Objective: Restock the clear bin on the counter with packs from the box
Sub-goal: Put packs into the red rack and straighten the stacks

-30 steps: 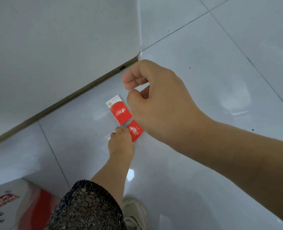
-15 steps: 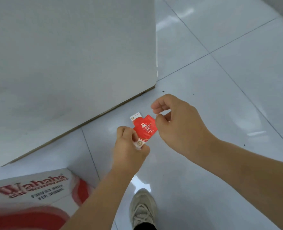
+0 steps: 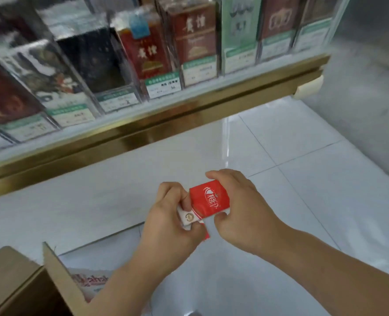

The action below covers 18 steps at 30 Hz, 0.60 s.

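Both hands hold red-and-white packs in front of the white counter front. My right hand [image 3: 239, 213] grips a red pack [image 3: 209, 199] with white lettering, fingers over its top edge and thumb under it. My left hand [image 3: 173, 224] pinches a second pack [image 3: 189, 218] by its white end, partly hidden under the first. Above, a row of clear bins [image 3: 111, 71] with packs stands on the counter; one bin with a dark interior looks nearly unfilled. The cardboard box [image 3: 52, 270] sits open at the lower left.
A gold trim strip [image 3: 166, 124] runs along the counter edge under the bins. Green price labels front each bin. Glossy white floor tiles [image 3: 325, 179] spread to the right. A red-printed white carton [image 3: 90, 283] shows beside the box.
The packs were picked off the floor and raised. My view swung up from the floor, so the counter's bins now show. Both hands now grip the packs higher up.
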### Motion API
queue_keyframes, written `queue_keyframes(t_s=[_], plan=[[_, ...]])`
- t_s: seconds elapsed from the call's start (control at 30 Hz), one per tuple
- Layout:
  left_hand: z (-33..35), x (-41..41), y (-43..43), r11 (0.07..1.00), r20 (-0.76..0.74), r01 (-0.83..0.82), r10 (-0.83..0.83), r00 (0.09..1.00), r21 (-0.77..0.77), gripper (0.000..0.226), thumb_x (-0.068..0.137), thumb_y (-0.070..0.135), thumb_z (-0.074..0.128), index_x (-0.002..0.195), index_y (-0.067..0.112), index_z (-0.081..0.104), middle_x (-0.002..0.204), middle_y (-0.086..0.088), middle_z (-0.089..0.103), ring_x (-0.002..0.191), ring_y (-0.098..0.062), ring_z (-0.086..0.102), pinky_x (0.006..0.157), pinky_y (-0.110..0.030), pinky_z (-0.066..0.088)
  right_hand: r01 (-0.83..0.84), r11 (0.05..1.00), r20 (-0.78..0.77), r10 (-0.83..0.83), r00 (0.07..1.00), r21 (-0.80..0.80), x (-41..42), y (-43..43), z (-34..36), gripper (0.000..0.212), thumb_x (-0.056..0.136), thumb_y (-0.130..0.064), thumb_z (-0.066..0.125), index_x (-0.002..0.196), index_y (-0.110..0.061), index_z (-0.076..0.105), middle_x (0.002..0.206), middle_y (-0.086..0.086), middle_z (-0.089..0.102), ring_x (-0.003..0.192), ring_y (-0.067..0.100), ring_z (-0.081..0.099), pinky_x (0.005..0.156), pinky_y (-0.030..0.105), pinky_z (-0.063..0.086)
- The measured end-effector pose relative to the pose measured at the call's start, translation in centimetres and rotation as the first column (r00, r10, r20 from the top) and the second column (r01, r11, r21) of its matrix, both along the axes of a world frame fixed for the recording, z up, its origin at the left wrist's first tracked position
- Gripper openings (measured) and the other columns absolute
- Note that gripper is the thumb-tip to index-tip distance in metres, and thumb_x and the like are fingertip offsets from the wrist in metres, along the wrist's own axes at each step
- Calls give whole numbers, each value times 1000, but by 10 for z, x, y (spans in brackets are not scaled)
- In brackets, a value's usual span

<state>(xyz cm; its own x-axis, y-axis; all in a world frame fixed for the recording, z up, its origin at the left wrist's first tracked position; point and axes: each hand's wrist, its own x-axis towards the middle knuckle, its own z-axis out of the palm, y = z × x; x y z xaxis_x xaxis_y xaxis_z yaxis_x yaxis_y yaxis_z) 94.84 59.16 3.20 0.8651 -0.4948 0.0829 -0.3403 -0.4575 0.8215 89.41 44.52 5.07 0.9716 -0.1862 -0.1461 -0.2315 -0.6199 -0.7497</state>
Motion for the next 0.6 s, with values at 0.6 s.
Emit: queue_keyframes(t_s=[0.6], plan=[[343, -2, 41, 998, 492, -24, 48, 869, -57, 28, 57, 13, 65, 75, 15, 43, 95, 14, 42, 92, -8, 49, 72, -18, 45, -163, 946, 345, 257, 903, -279, 12, 19, 329, 79, 73, -13, 68, 141, -30, 33, 145, -8, 24, 132, 16, 29, 111, 33, 30]])
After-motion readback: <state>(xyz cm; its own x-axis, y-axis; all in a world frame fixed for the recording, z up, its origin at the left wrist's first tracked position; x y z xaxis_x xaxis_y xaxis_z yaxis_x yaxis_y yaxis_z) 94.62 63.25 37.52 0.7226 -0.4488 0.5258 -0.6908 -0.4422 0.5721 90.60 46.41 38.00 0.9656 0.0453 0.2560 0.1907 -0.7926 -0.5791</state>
